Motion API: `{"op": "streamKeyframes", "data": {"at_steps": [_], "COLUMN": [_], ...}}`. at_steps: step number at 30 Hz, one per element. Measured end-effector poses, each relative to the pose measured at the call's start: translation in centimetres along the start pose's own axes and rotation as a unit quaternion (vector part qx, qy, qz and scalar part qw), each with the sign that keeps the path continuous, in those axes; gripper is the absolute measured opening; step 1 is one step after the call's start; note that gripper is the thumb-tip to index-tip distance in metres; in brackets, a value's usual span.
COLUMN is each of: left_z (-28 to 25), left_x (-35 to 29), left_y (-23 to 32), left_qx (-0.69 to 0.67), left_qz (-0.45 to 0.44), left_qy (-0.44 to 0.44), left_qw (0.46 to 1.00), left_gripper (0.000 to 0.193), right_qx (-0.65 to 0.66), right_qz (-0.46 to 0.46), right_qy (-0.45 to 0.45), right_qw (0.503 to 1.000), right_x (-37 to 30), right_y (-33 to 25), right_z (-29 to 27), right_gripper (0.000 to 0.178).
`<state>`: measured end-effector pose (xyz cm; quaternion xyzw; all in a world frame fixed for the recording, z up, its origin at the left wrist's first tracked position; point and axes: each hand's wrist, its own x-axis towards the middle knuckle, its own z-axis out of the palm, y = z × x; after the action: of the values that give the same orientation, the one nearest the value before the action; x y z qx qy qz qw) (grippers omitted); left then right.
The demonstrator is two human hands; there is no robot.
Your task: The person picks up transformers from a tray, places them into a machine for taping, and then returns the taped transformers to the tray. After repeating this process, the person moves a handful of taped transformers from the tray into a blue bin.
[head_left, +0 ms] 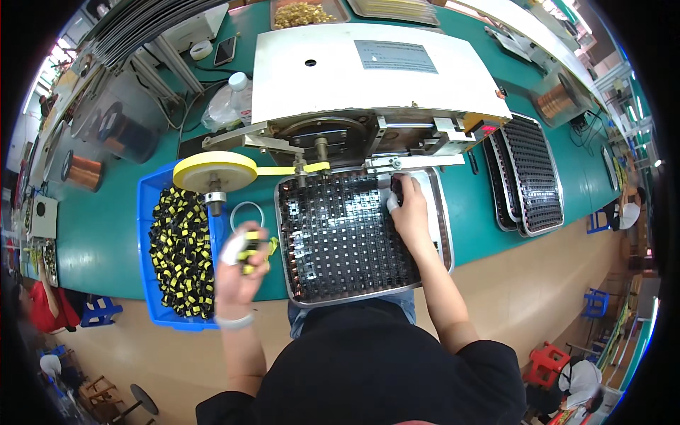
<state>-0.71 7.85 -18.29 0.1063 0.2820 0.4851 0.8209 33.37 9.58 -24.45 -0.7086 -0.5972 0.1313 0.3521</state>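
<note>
My left hand [242, 273], slightly blurred, is closed around several small black parts wrapped in yellow tape [249, 249], between the blue bin and the metal tray. White coverings show on some of its fingers. My right hand [412, 211] pinches a small black part [396, 187] at the right side of the tray, just below the machine's front bar. Rows of black bobbin-like parts [340, 237] fill most of the metal tray [448, 244], which rests at the table's front edge. A yellow tape roll [216, 172] feeds a strip toward the machine [319, 78].
The blue bin [144, 262] at left holds a heap of black-and-yellow parts [180, 255]. A white ring [246, 205] lies beside it. Stacked trays of black parts [531, 173] stand at right. Copper wire spools [85, 172], a plastic bottle [230, 103] and a phone [225, 50] surround the machine.
</note>
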Motion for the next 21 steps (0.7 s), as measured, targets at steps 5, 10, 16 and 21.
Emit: {"op": "streamKeyframes", "data": {"at_steps": [5, 10, 16, 21], "left_z": [-3.0, -6.5, -6.1, -6.0], "left_x": [-4.1, -5.3, -5.4, -3.8], "left_y": [6.8, 9.4, 9.8, 11.9], "left_qx": [0.380, 0.725, 0.880, 0.916], "left_qz": [0.376, 0.338, 0.183, 0.197], "left_qy": [0.234, 0.292, 0.253, 0.182], "left_qw": [0.812, 0.525, 0.357, 0.299], "left_gripper": [0.028, 0.045, 0.061, 0.065], "right_qx": [0.099, 0.117, 0.112, 0.067], "right_qz": [-0.111, -0.181, -0.202, -0.247], "right_qy": [-0.041, 0.028, 0.065, 0.109], "right_qw": [0.988, 0.976, 0.971, 0.960], "right_x": [-2.2, -1.0, -1.0, 0.0], "right_y": [-5.9, -9.2, -8.7, -8.1], "right_z": [1.8, 4.9, 6.8, 8.0], "right_gripper": [0.037, 0.039, 0.043, 0.042]}}
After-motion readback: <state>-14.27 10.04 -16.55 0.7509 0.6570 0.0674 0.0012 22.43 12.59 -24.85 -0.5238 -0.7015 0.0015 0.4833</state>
